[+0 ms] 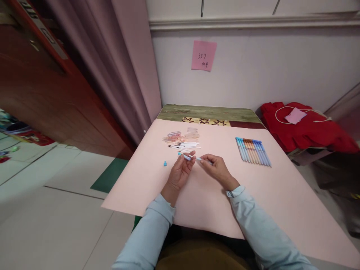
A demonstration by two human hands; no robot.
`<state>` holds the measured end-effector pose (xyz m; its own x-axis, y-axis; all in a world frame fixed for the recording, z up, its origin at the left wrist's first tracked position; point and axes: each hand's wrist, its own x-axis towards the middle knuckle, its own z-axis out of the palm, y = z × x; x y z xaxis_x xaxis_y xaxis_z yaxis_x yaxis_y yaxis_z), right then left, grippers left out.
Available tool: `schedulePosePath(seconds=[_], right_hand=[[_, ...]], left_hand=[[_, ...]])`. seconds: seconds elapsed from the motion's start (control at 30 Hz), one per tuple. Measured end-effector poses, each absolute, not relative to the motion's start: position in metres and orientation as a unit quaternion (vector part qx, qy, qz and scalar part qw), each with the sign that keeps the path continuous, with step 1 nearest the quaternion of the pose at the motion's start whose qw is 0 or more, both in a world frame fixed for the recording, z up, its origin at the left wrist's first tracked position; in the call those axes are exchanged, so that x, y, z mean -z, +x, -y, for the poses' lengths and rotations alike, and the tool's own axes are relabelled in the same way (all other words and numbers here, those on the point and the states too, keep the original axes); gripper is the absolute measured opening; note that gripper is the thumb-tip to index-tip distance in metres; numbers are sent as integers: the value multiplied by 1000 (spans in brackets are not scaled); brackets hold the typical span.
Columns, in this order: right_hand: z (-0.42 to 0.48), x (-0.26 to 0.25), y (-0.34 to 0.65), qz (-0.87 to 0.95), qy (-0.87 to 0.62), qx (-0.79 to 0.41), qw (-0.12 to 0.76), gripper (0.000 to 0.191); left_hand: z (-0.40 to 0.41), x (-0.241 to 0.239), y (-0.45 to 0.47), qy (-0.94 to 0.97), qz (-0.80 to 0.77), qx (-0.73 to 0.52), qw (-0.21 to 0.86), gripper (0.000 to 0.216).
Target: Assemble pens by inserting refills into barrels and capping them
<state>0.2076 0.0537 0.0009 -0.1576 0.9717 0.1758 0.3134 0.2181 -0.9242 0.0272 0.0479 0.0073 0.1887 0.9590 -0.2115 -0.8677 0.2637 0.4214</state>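
Over the pink-covered table, my left hand [179,173] pinches the upper part of a pen [185,156], light blue with a turquoise end. My right hand [218,169] has its fingers closed on a pale blue pen barrel [199,159], its tip pointing at the part in my left hand. The two pieces are close together; whether they touch is too small to tell. A small blue pen piece [165,163] rests left of my left hand. Just beyond my hands lies a loose pile of white pen refills [187,145] with dark tips.
Behind the refills are several translucent brownish pen parts [178,137]. A row of finished-looking blue and brown pens [253,152] lies at the right. Red cloth [306,127] with a white cable sits beyond the table's right edge. A pink note [204,56] hangs on the wall.
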Motion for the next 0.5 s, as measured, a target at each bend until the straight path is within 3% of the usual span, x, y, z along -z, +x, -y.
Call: schedulePosePath(seconds=[0.2,0.5], right_hand=[[-55,-6,208,588,-507,-373,508,38],[-46,-11,209,677,-494,-291,461,18]], left_hand=[[-51,4,23,127,-203,-605,760,15],[-53,8,27,125,-250,-616,736,13]])
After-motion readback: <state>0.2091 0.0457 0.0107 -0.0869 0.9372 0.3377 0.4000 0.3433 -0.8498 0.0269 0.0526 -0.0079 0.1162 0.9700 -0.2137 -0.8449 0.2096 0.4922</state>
